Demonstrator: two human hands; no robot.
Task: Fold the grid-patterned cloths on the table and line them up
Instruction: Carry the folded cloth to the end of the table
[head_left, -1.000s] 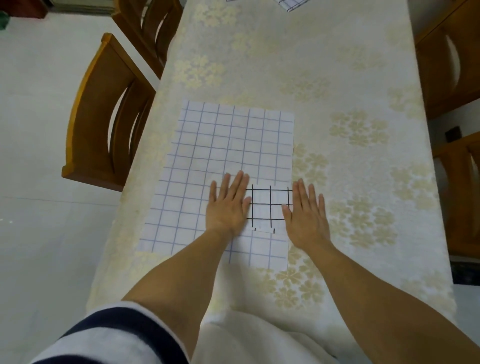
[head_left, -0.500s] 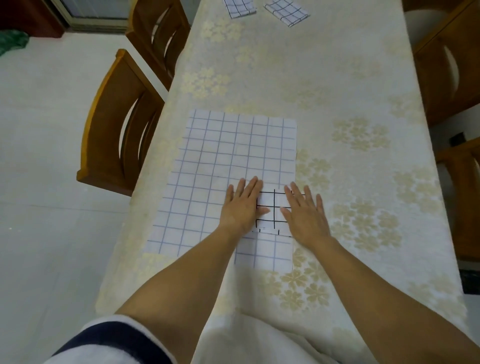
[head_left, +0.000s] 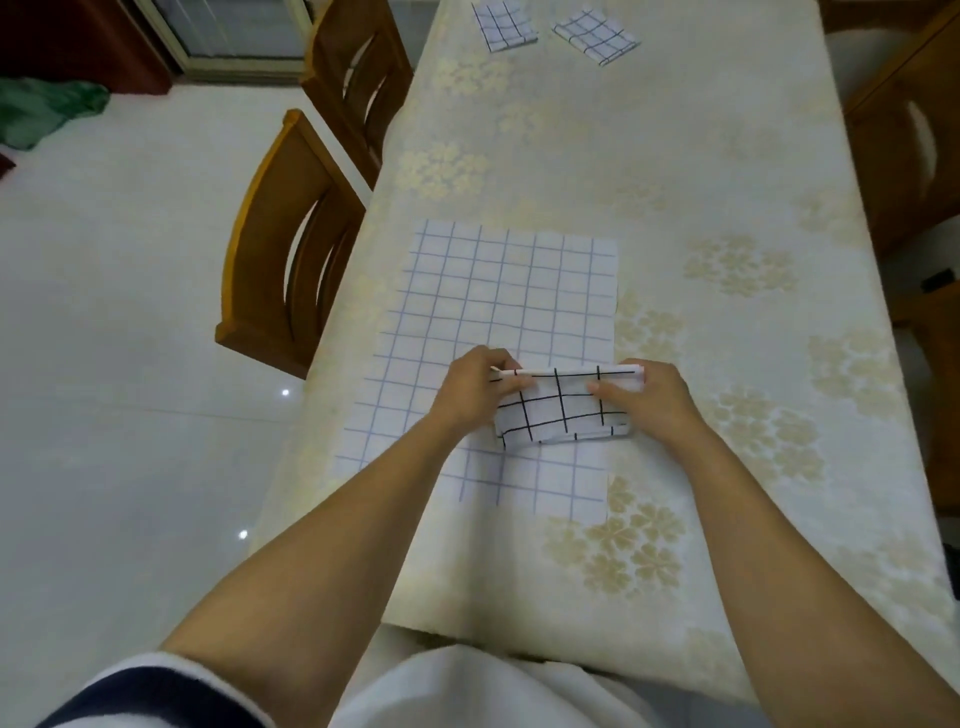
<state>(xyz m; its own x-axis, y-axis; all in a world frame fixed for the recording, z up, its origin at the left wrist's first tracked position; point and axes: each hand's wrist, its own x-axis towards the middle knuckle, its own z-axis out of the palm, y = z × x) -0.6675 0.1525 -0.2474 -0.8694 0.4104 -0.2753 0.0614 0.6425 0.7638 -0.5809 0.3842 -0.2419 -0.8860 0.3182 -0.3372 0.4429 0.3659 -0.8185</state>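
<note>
A small folded white cloth with black grid lines (head_left: 563, 410) is lifted at its far edge just above a large flat sheet with blue grid lines (head_left: 493, 312). My left hand (head_left: 475, 392) pinches the cloth's left end, thumb on top. My right hand (head_left: 647, 397) pinches its right end the same way. Two more folded black-grid cloths lie side by side at the table's far end: one (head_left: 504, 23) to the left, the other (head_left: 596, 34) to the right and turned at an angle.
The table (head_left: 701, 467) wears a cream cloth with gold flowers. Two wooden chairs (head_left: 291, 244) stand along its left side, more wooden chairs (head_left: 909, 130) on the right. A green cloth (head_left: 41, 109) lies on the tiled floor far left.
Both hands lay flat on the small cloth before. Now their fingers have curled round its ends and raised its far edge off the blue-grid sheet.
</note>
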